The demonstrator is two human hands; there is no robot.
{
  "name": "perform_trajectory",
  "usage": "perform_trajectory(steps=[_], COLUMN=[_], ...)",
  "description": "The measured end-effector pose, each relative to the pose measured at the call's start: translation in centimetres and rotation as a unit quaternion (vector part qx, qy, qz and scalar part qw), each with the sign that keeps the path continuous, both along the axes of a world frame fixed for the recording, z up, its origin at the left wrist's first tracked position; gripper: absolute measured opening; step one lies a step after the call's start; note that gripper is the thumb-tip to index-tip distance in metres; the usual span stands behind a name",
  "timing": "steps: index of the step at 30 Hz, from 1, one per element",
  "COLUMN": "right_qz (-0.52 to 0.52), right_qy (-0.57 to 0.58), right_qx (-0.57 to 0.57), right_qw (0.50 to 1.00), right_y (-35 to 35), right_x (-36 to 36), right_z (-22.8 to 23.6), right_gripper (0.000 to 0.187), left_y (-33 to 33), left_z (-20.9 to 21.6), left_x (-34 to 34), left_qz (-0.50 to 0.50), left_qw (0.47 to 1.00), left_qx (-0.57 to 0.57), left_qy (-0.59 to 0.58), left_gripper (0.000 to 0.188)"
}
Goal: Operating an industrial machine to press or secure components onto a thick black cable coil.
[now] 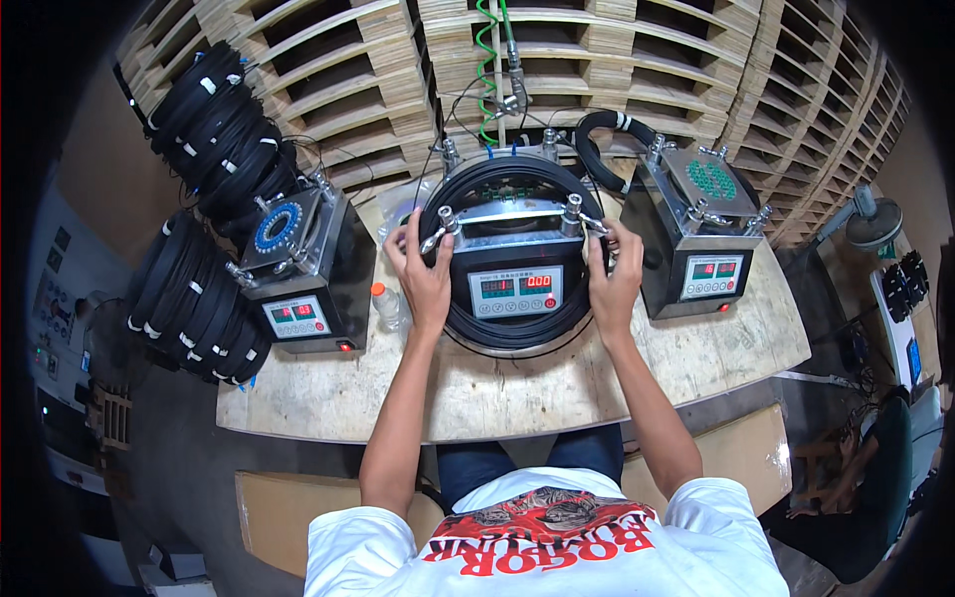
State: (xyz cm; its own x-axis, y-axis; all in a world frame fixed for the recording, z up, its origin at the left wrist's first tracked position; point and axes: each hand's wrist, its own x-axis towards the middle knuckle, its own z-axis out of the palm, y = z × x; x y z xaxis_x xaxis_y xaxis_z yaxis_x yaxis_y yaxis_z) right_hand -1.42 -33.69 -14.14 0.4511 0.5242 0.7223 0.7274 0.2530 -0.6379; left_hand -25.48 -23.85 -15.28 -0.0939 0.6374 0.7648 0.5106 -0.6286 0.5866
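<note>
A metal box machine (513, 261) with a lit red display stands before me on the wooden table. Around it hangs a large coil of black cable (517, 336), passing behind the box at the top and below its panel. My left hand (422, 279) is closed, thumb and fingers pinching the metal clamp lever (432, 242) at the near left corner. At the near right corner my right hand (615, 281) is closed on the matching lever (595, 226). Both hands also lie against the coil's sides; how firmly they touch it is hidden.
Similar machines stand left (298, 289) and right (701, 254). Stacked black coils (184, 298) crowd the table's left end, and another coil (602, 149) lies behind. An orange-capped bottle (388, 308) is beside my left wrist. Wooden pallets (637, 60) rise behind. A person (856, 478) sits at right.
</note>
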Motion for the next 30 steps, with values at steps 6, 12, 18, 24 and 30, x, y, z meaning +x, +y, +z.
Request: perform_trajectory(steps=[6,12,18,24,30], right_qz=[0.123,0.147,0.204,0.177,0.201], right_qy=[0.068,0.076,0.076,0.072,0.104], right_qx=[-0.039,-0.033,-0.176,-0.091,-0.24], right_qw=[0.989,0.986,0.96,0.977,0.944], right_y=[1.6,1.7,2.3,11.9,23.0], right_x=[2.0,2.8,6.8,11.8,12.0], right_z=[2.5,2.8,4.4,5.5,5.7], right_gripper=[0.014,0.013,0.022,0.024,0.03], left_y=[-0.5,0.2,0.6,10.8,20.5], left_z=[-0.4,1.9,7.6,9.0,6.9], left_x=[-1.4,-3.2,-5.9,-6.4,-2.1], left_qz=[0.031,-0.064,-0.157,-0.091,-0.155], left_qw=[0.997,0.986,0.968,0.994,0.887], left_qx=[0.067,0.075,0.029,-0.055,-0.427], left_qy=[0.037,0.131,0.193,-0.016,-0.084], left_gripper=[0.023,0.013,0.015,0.029,0.048])
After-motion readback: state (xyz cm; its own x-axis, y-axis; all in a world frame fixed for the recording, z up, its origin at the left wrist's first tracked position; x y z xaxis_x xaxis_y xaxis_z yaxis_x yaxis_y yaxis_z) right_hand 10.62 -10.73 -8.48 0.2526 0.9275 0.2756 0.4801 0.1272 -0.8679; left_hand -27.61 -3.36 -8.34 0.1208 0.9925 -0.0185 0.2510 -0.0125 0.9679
